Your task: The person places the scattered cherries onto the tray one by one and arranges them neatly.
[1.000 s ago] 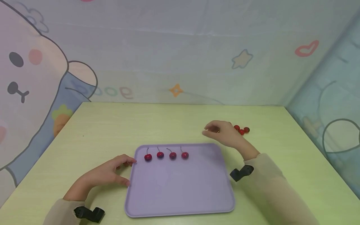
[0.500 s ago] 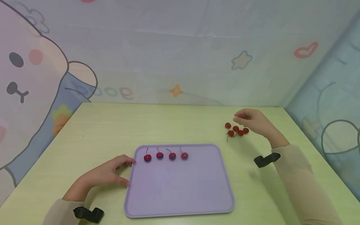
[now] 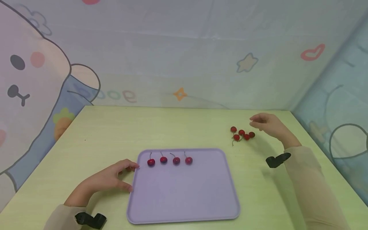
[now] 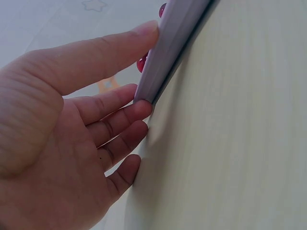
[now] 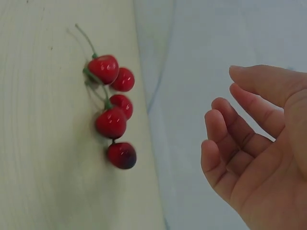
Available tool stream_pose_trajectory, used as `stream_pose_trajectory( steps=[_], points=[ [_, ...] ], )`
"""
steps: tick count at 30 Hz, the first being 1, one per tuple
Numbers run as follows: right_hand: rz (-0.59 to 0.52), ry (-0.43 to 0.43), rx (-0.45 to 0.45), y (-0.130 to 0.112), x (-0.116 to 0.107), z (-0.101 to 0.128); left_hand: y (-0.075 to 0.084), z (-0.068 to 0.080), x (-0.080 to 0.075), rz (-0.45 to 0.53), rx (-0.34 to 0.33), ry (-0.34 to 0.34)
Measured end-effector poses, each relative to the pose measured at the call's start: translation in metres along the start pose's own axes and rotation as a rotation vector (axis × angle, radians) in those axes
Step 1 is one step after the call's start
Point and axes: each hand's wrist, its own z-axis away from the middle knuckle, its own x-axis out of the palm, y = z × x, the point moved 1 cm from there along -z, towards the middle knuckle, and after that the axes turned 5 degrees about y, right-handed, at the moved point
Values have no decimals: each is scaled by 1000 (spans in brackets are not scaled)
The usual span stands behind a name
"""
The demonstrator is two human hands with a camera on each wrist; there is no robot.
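Note:
My left hand point(image 3: 107, 175) touches the left edge of a lilac tray point(image 3: 184, 195) with thumb and fingertips. In the left wrist view the thumb lies at the upper rim of the tray point(image 4: 168, 48), with fingers spread beside its side wall. A row of several dark red cherries point(image 3: 176, 161), stems pointing away, sits along the tray's far edge. Beyond the tray at the right, more cherries point(image 3: 236, 137) lie clustered on the table. Just right of that cluster, my right hand point(image 3: 270, 126) hovers, fingers loosely bent. Nothing lies between its fingertips in the right wrist view.
The pale wood table point(image 3: 161, 127) ends at a back wall hung with a printed cloth point(image 3: 184, 64). A similar cloth point(image 3: 345, 105) borders the right side. Each wrist wears a black camera mount, such as the left mount point(image 3: 90, 220).
From above and left of the loose cherries, my right hand has swung right past them, uncovering the whole cluster. The left hand and the tray have stayed in place.

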Motion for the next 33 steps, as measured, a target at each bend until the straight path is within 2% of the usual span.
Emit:
stream_pose_trajectory(
  steps=[9, 21, 33],
  points=[
    [24, -22, 23, 25, 6, -2, 3, 0, 0, 25, -9, -12],
    [-3, -20, 51, 38, 14, -7, 2, 1, 0, -4, 6, 11],
    [-10, -25, 110, 52, 21, -8, 3, 1, 1, 1, 10, 0]
  ],
)
